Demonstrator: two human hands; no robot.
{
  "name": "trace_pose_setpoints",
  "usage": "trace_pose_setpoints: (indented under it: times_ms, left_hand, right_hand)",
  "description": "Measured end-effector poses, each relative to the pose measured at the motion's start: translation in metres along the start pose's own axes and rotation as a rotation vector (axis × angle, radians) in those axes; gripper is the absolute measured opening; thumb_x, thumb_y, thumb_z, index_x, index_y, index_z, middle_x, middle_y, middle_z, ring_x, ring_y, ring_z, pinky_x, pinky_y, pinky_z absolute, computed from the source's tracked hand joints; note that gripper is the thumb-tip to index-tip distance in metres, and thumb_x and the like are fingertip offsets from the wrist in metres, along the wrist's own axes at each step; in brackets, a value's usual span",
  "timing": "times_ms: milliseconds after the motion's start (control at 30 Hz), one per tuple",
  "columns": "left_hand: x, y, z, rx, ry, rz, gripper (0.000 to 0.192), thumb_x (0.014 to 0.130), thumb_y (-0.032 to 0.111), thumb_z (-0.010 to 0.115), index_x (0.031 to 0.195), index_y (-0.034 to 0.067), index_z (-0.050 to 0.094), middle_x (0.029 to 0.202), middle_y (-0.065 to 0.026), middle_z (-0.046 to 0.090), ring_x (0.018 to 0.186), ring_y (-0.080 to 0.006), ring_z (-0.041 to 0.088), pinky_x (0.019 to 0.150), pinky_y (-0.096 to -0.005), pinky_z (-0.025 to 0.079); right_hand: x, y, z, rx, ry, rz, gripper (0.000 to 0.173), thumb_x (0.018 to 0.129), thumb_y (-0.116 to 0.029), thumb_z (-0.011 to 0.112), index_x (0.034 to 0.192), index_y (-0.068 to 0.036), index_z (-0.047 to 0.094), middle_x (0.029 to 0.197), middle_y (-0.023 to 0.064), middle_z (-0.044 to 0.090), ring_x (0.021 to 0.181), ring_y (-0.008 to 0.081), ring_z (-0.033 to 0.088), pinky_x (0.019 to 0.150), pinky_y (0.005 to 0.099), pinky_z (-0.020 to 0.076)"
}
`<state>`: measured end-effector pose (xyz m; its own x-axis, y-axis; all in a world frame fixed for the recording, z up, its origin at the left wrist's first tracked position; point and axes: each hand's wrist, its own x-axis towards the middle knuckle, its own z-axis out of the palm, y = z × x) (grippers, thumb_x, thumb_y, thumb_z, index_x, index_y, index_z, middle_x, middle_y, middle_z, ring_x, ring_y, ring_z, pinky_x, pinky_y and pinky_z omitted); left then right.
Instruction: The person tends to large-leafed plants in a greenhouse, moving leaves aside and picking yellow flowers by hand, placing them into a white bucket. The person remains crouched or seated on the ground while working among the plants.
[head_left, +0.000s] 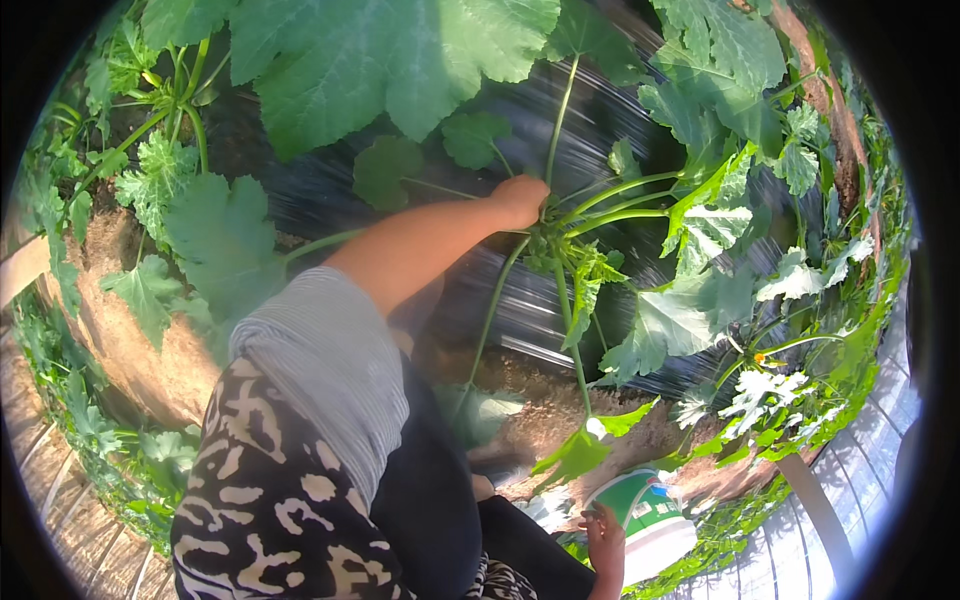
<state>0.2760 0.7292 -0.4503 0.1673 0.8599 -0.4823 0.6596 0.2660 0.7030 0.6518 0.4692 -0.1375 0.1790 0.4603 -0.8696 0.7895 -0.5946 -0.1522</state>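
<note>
My left hand (521, 202) reaches in at the crown of a squash plant (555, 232), where several thick green leaf stalks meet. Its fingers are bent and mostly hidden behind the back of the hand, so what they grip does not show. Low on the right, my right hand (604, 541) is beside a green and white plastic bucket (651, 517), fingers curled close to its side. Whether those fingers hold anything is unclear. The bucket looks tilted and bears writing; its wire-like handle crosses the front.
Dark plastic mulch film (480, 292) lies under the plants, with bare soil (150, 315) along its edges. A large squash leaf (390, 60) spreads across the top. Another squash plant (176, 101) grows at upper left. A yellow flower (763, 360) shows among leaves at right.
</note>
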Motion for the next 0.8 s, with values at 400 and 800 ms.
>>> trace_pose_setpoints:
  times_ms: [400, 800]
  left_hand:
    - [-0.007, -0.009, 0.005, 0.044, 0.149, 0.026, 0.018, 0.075, 0.006, 0.059, 0.092, 0.01, 0.063, 0.102, -0.0132, 0.062, 0.103, -0.0315, 0.057, 0.082, -0.0432, 0.046]
    - [0.002, -0.012, 0.004, 0.164, 0.267, 0.036, 0.013, 0.074, 0.017, 0.063, 0.084, 0.01, 0.066, 0.086, -0.0118, 0.065, 0.088, -0.0332, 0.061, 0.075, -0.0433, 0.048]
  right_hand:
    - [0.003, -0.006, 0.0, -0.01, -0.012, -0.011, 0.029, 0.09, -0.008, 0.051, 0.117, 0.003, 0.053, 0.095, 0.016, 0.067, 0.085, 0.0231, 0.066, 0.073, 0.0323, 0.0501]
    - [0.158, -0.2, -0.051, -0.026, 0.2, -0.602, 0.027, 0.092, -0.013, 0.049, 0.114, 0.0, 0.056, 0.097, 0.0126, 0.066, 0.082, 0.0172, 0.063, 0.071, 0.0287, 0.049]
